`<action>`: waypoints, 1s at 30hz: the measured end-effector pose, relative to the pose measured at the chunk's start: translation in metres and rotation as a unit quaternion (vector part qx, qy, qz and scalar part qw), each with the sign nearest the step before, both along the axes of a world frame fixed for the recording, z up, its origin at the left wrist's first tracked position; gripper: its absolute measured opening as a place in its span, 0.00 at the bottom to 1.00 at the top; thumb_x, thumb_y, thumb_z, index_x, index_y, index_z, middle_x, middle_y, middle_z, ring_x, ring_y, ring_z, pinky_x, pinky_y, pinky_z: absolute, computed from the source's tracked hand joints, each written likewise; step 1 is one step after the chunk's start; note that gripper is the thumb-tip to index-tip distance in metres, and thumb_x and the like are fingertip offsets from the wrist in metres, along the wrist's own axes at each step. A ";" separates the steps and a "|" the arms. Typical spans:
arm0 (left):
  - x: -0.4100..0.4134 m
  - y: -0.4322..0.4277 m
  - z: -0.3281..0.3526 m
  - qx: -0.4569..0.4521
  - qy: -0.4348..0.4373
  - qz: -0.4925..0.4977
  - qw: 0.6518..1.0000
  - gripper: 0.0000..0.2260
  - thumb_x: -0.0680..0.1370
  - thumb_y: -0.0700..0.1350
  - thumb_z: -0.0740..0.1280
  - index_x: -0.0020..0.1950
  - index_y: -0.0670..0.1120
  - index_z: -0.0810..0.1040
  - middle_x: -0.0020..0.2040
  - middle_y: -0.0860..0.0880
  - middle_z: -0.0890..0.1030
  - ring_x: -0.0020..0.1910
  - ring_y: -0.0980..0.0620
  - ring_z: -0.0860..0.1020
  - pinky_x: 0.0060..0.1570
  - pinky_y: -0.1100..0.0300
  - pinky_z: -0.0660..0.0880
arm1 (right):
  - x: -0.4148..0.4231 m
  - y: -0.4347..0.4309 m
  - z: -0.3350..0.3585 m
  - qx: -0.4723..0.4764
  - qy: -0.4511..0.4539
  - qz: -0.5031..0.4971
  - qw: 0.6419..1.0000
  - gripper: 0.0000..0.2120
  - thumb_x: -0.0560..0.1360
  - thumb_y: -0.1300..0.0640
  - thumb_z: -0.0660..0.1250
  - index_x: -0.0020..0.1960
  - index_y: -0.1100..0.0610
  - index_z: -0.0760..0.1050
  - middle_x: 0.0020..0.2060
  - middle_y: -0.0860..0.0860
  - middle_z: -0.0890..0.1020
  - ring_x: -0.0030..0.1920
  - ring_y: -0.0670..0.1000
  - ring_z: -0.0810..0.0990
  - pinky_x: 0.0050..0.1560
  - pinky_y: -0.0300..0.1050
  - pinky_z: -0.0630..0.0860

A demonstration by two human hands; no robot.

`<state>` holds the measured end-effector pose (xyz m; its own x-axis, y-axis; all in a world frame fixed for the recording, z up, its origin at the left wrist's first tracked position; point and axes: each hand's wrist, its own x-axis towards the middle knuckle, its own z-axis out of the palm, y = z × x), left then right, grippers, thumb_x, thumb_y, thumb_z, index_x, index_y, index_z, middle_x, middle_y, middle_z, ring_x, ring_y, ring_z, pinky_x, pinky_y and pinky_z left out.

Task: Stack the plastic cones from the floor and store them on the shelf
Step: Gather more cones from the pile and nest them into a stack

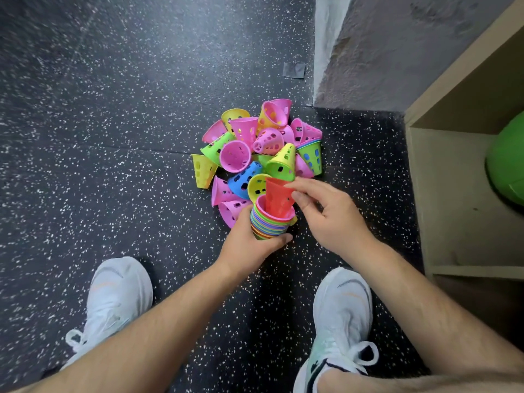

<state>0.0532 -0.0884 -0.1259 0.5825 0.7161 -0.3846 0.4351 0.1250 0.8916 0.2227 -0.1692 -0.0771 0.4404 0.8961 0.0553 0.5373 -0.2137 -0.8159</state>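
The left hand (249,248) grips a part-built stack (269,226), and the right hand (334,217) pinches a red cone (276,198) into it. Many loose cones (255,148) remain at twelve o'clock, and the shelf (453,194) at three o'clock shows none.

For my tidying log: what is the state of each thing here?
stack: nested, gripped by left hand
red cone: partly inside stack, pinched by right hand
loose cones: heaped on floor, unstacked
shelf: open-fronted, green ball inside
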 end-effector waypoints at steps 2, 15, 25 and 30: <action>-0.002 0.004 -0.001 -0.004 0.002 0.006 1.000 0.33 0.63 0.58 0.82 0.64 0.55 0.72 0.56 0.54 0.83 0.54 0.56 0.83 0.60 0.46 0.79 | -0.008 0.000 -0.003 -0.051 0.012 0.051 0.997 0.12 0.81 0.52 0.66 0.62 0.48 0.81 0.60 0.42 0.80 0.64 0.41 0.76 0.68 0.38 0.69; -0.020 0.016 -0.002 0.007 0.022 0.028 0.999 0.30 0.64 0.57 0.83 0.61 0.56 0.73 0.53 0.57 0.83 0.52 0.58 0.82 0.58 0.50 0.79 | 0.008 0.051 -0.027 -0.215 -0.142 0.120 0.959 0.18 0.82 0.54 0.59 0.71 0.48 0.74 0.74 0.53 0.69 0.73 0.56 0.66 0.72 0.55 0.65; -0.024 0.023 -0.005 0.002 0.022 0.033 0.999 0.33 0.62 0.60 0.82 0.62 0.57 0.73 0.54 0.56 0.82 0.52 0.58 0.82 0.58 0.52 0.79 | 0.012 0.056 -0.032 -0.192 -0.205 0.122 0.952 0.25 0.77 0.68 0.61 0.73 0.57 0.71 0.68 0.54 0.76 0.66 0.59 0.72 0.69 0.54 0.68; -0.023 0.025 -0.001 0.000 0.023 0.034 0.999 0.31 0.66 0.54 0.84 0.64 0.54 0.73 0.54 0.56 0.82 0.50 0.60 0.82 0.54 0.58 0.78 | 0.024 0.049 -0.023 -0.108 -0.213 0.064 0.969 0.11 0.79 0.57 0.66 0.59 0.59 0.80 0.52 0.55 0.82 0.54 0.61 0.78 0.56 0.60 0.76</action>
